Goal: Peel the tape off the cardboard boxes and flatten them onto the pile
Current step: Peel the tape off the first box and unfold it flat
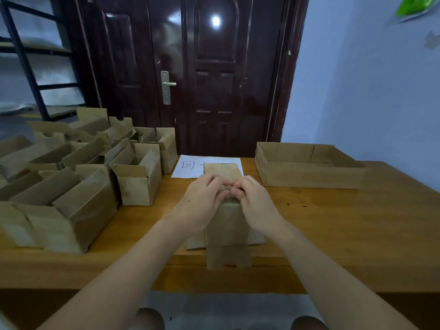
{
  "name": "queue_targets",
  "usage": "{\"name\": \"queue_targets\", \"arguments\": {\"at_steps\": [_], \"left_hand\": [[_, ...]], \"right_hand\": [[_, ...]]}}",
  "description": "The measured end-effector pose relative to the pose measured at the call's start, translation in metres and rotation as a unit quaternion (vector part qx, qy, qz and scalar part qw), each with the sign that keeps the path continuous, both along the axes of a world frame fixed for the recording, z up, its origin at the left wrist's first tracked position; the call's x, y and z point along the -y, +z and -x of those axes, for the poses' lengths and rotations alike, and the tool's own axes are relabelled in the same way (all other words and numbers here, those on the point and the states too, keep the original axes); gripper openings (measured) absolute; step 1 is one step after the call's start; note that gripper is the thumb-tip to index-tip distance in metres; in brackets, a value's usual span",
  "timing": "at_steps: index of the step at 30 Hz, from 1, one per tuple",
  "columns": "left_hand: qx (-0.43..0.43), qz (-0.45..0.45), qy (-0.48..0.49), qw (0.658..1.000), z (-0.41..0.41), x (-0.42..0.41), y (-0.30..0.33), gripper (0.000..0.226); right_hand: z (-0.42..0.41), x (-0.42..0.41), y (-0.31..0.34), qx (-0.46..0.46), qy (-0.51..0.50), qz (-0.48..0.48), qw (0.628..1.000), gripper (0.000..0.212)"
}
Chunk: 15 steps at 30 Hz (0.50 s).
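Note:
A small cardboard box [227, 225] stands in the middle of the wooden table [333, 222], its flaps spread out at the near edge. My left hand [202, 198] and my right hand [252, 198] meet at the box's top near edge, fingers curled. Between the fingertips is a bit of clear tape [226, 187]; both hands pinch at it. Behind the box lies a flattened cardboard piece [223, 170] on a white sheet of paper [188, 166] with handwriting.
Several open cardboard boxes [71, 177] crowd the table's left side. A low, wide cardboard tray [307, 173] sits at the back right. A dark door [214, 75] stands behind the table, a metal rack [35, 67] at far left.

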<state>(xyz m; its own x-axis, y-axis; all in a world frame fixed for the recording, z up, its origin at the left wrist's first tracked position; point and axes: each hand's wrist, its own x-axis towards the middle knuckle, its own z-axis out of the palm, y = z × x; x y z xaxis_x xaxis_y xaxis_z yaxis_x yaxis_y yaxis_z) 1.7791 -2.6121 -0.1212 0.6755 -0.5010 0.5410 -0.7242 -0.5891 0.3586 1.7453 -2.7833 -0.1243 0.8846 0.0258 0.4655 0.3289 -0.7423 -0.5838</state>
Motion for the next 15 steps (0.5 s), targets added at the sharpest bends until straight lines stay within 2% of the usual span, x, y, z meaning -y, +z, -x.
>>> {"name": "queue_targets", "arguments": {"at_steps": [3, 5, 8, 11, 15], "left_hand": [[-0.035, 0.009, 0.023, 0.999, -0.001, 0.0, 0.002, 0.006], [-0.014, -0.012, 0.032, 0.999, -0.002, -0.002, 0.002, 0.008], [0.036, -0.033, 0.037, 0.998, 0.0, -0.004, 0.001, 0.013], [0.059, -0.044, 0.035, 0.997, 0.003, 0.0, -0.001, 0.015], [0.066, -0.043, 0.034, 0.996, 0.004, 0.0, 0.0, 0.012]], "right_hand": [[0.001, 0.0, 0.002, -0.006, 0.004, -0.01, 1.0, 0.012], [0.005, 0.002, 0.007, -0.022, 0.027, -0.016, 0.999, 0.019], [0.009, 0.005, 0.015, -0.071, 0.055, 0.039, 0.995, 0.031], [0.011, 0.005, 0.021, -0.103, 0.038, 0.001, 0.994, 0.011], [0.008, 0.002, 0.02, -0.096, 0.017, 0.007, 0.995, 0.007]]}}
